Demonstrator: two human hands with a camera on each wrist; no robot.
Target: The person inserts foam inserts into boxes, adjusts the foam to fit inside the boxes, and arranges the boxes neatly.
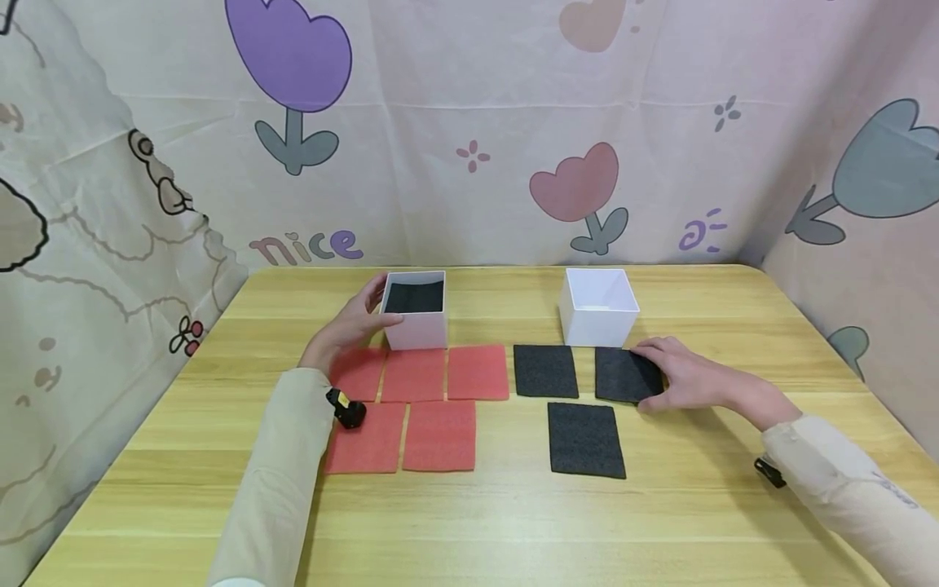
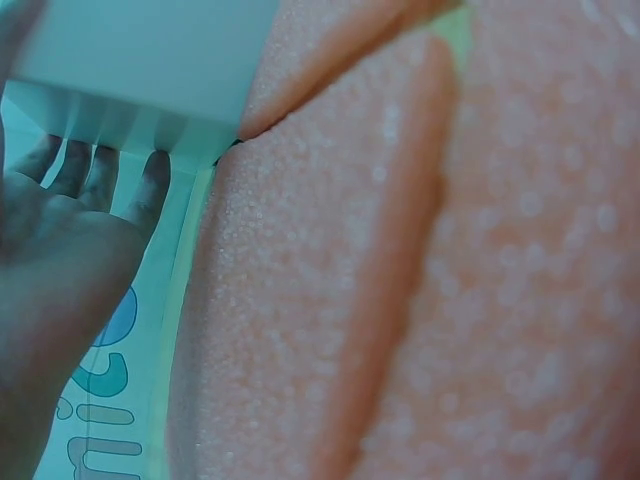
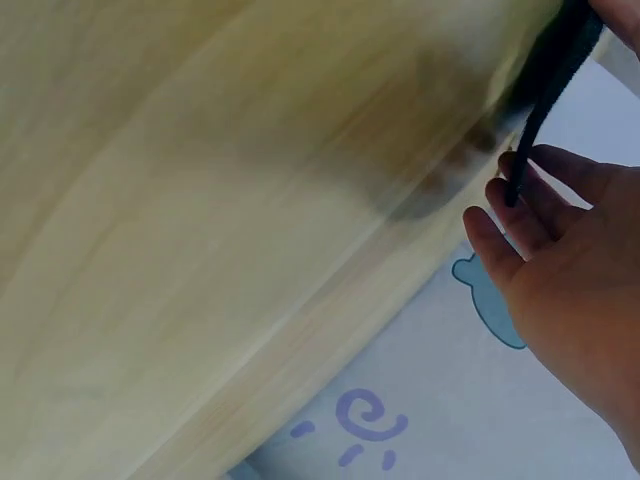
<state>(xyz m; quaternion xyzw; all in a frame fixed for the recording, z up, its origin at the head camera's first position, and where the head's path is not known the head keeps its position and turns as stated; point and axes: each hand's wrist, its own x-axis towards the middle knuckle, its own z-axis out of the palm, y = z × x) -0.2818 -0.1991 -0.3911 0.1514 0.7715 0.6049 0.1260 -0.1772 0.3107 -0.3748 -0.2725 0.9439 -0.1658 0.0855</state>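
My left hand [image 1: 355, 322] grips a white box [image 1: 416, 332] at its left side, with the thumb along the front rim. Inside that box a black felt piece [image 1: 415, 297] shows. In the left wrist view, the fingers [image 2: 150, 190] touch the box wall [image 2: 140, 50]. My right hand [image 1: 682, 375] pinches the right edge of a black felt square [image 1: 623, 375]. The right wrist view shows this black felt [image 3: 545, 100] edge-on, lifted off the table there, between thumb and fingers. Two other black squares lie nearby, one to the left [image 1: 546, 371] and one in front [image 1: 586, 440].
A second white box [image 1: 599, 314] stands at the back right, with no contents visible. Several red felt squares [image 1: 440, 436] lie in two rows in front of the left box, under and beside my left forearm. A patterned cloth [image 1: 455, 204] hangs behind the wooden table [image 1: 469, 530].
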